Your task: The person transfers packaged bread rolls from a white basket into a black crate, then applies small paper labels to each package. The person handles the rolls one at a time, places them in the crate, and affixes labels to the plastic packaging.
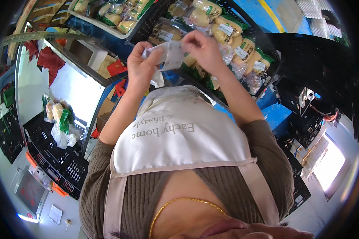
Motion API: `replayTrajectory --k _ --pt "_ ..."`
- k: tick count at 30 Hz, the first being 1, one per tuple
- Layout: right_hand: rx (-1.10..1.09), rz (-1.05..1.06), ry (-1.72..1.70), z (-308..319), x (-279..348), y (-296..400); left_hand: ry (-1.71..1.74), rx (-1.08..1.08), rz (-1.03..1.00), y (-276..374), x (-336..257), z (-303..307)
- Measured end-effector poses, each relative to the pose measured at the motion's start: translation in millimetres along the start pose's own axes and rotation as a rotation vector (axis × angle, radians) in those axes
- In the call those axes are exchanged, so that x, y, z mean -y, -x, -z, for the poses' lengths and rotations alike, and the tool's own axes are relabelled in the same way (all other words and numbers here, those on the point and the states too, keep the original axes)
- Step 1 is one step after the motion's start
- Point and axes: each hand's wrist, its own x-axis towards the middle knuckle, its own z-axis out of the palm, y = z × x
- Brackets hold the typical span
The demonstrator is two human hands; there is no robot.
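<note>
My left hand (143,64) is closed around a roll of white labels (169,55), whose loose strip curls out towards the right. At the strip's right edge is my right hand (202,49), its fingers bent and blurred; whether they pinch a label cannot be told. Both hands are above the near left part of a black plastic crate (266,79). Packed in that crate are several clear and green plastic bags of pale yellow produce (226,28), many bearing a white label (241,53) with writing.
A light-rimmed tray (98,25) of similar bags stands at the upper left. On the left, a metal-framed table (62,70) adjoins a black crate (53,158) with a few bags (58,112). Dark stacked crates (305,128) stand on the right.
</note>
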Motion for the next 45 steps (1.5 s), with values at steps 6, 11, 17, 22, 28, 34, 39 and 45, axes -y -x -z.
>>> replayTrajectory --k 6,11,17,22,28,34,39,45 --pt "-0.280 -0.335 -0.111 70 -73 -93 0.223 0.111 0.034 -2 -3 27" --pt "-0.233 -0.343 0.620 90 -131 -152 0.372 0.198 0.152 5 -7 38" --pt "-0.277 -0.438 1.044 77 -95 -139 0.359 0.293 0.090 11 -18 40" --pt "-0.273 -0.171 0.961 79 -114 -128 0.342 0.264 0.073 15 -27 34" --pt "-0.142 -0.144 0.896 78 -84 -93 0.379 0.213 -0.023 2 -20 28" --pt "0.107 -0.187 -0.074 17 20 -3 0.224 0.115 -0.053 -4 -12 29" --pt "0.233 -0.112 -0.321 -19 33 -8 0.199 0.150 -0.037 -6 -11 21" --pt "0.072 -0.045 -0.167 -12 18 -26 0.136 0.078 0.133 1 -15 32"
